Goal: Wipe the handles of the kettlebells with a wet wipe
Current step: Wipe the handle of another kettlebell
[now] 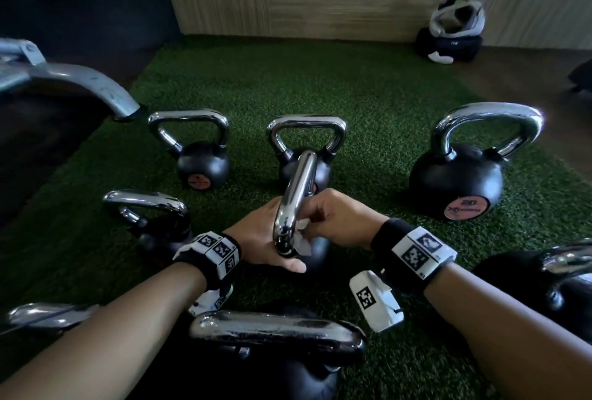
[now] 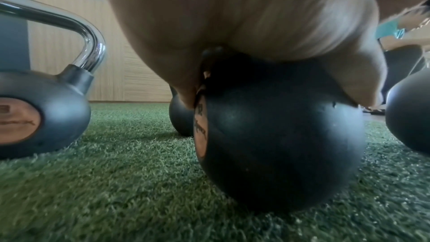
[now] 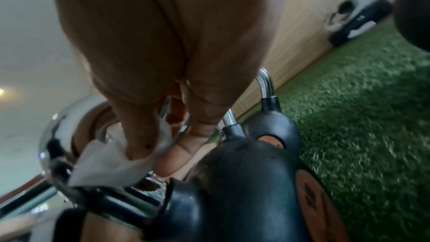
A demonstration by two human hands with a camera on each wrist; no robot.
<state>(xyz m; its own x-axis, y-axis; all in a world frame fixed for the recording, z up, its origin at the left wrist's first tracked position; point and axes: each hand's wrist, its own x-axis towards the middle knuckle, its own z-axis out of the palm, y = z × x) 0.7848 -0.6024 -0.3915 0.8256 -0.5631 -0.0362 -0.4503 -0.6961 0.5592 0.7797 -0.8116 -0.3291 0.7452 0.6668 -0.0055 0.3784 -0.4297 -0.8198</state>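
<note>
On the green turf, your right hand pinched a white wet wipe against the near bend of the centre kettlebell's chrome handle, fingers curled. Your left hand braced that kettlebell; how its fingers lay could not be made out. A hard sideways rub could have tipped the bell towards its neighbour, just behind.
</note>
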